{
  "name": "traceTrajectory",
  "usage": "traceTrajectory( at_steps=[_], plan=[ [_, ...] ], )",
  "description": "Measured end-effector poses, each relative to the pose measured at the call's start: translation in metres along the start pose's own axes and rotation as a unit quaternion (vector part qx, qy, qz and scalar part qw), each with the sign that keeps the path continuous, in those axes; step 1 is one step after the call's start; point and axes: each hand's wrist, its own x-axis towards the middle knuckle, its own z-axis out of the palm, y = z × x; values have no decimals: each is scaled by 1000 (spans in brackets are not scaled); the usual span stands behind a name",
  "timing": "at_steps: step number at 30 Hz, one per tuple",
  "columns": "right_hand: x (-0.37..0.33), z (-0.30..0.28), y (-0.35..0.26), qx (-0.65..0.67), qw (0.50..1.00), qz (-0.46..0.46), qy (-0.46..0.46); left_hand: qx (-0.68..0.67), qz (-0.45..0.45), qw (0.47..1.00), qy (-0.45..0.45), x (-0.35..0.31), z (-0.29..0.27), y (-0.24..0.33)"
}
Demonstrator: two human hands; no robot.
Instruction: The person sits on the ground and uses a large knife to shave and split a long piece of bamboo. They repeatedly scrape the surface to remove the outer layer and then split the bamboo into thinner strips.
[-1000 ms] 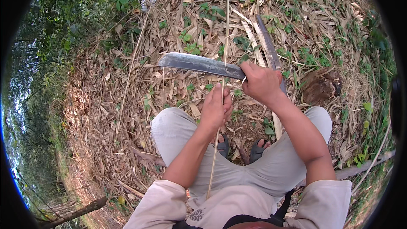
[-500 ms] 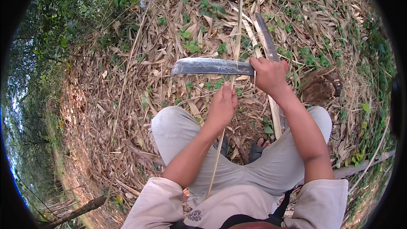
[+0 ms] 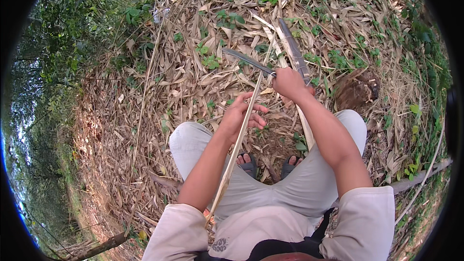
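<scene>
Apparently mid-trim: R hand (image 3: 290, 84) fisted on machete (image 3: 247, 60), blade by bamboo strip (image 3: 225, 179); L hand (image 3: 235, 117) fingers apart, strip slanting across it, over L thigh (image 3: 193, 142). Next pass prob. needs firmer L pinch.

Knife (image 3: 247, 61) handle mostly hidden inside right hand (image 3: 288, 83); blade seen nearly edge-on, flat side hard to read. Can't tell if blade touches strip (image 3: 240, 137) where they cross. Strip covers part of left hand (image 3: 234, 117). Shirt (image 3: 270, 222) cut off by bottom edge, its print blurry. Sandals' (image 3: 249, 166) backs hidden by trousers (image 3: 270, 195). Whitish thing (image 3: 161, 15), upper left: too small to identify.
</scene>
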Motion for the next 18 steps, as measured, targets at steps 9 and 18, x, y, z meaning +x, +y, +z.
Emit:
traceTrajectory(
  at_steps=[9, 18],
  plan=[
    [6, 9, -11, 100, 993, 38, -48, 490, 612, 591, 187, -24, 30, 0],
    [-36, -33, -69, 265, 955, -110, -72, 64, 670, 728, 127, -80, 50, 135]
  ],
)
